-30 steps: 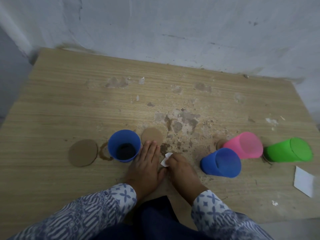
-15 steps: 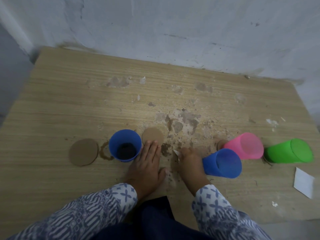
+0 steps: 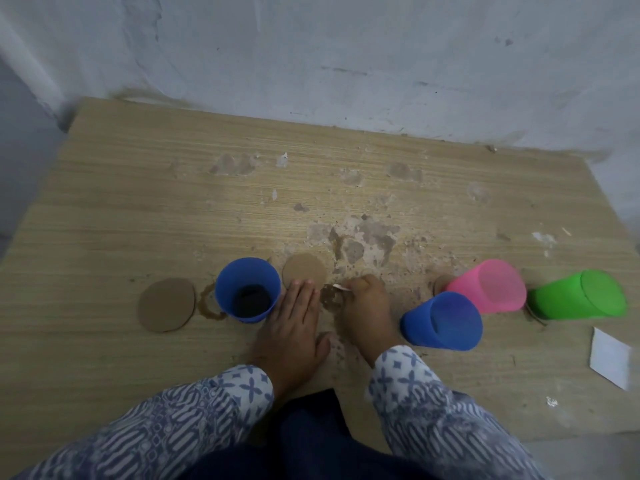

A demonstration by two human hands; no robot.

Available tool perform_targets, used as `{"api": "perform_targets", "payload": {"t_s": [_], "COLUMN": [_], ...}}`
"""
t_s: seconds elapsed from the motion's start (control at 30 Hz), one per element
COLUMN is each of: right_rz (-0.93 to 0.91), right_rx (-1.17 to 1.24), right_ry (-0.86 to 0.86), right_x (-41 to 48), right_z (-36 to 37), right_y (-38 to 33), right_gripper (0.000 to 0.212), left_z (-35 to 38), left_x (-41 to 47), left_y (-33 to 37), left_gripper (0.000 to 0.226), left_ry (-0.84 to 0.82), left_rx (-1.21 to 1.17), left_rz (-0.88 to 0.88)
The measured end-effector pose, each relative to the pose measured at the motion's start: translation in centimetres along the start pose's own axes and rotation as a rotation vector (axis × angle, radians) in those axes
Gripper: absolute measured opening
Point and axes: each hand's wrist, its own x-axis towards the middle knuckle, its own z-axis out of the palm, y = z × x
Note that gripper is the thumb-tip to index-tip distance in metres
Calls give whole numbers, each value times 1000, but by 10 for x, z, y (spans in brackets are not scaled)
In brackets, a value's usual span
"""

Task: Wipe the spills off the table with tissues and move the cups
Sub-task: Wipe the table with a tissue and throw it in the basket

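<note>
Four bright cups sit on your pale tan, wood-grained table, with brown spills between them.
Your upright cup is royal blue with a near-black pool inside, and a thin brown ring stain curls by its base. The tipped cup is the same blue, the next cup is translucent pink, and the last cup is vivid green. Two round discs are plain cardboard brown. The dried spill patches run from grey-beige to dark brown speckles. The tissue scrap and the paper sheet are white. Your sleeves carry a navy-and-white print of stripes and four-petal crosses. The wall is mottled pale grey-blue.
</note>
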Motion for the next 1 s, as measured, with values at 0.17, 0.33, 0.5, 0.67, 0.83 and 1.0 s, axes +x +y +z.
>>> {"api": "perform_targets", "payload": {"t_s": [0.17, 0.33, 0.5, 0.67, 0.83, 1.0], "right_rz": [-173, -76, -61, -206, -240, -248], "right_rx": [57, 42, 15, -153, -113, 7], "right_ry": [-77, -64, -48, -129, -52, -47], "right_x": [-17, -7, -20, -32, -25, -19], "right_z": [15, 14, 15, 23, 24, 17], "right_y": [2, 21, 23, 8, 4, -1], "right_gripper": [18, 17, 15, 5, 13, 17], "left_z": [0, -1, -2, -3, -2, -4], "left_x": [-1, 0, 0, 0, 1, 0], "left_y": [0, 1, 1, 0, -1, 0], "left_gripper": [66, 69, 67, 67, 70, 72], "left_ry": [2, 21, 21, 2, -17, -23], "left_rx": [-28, 7, -13, -38, -33, -34], "left_rz": [-7, 7, 7, 7, 14, 0]}}
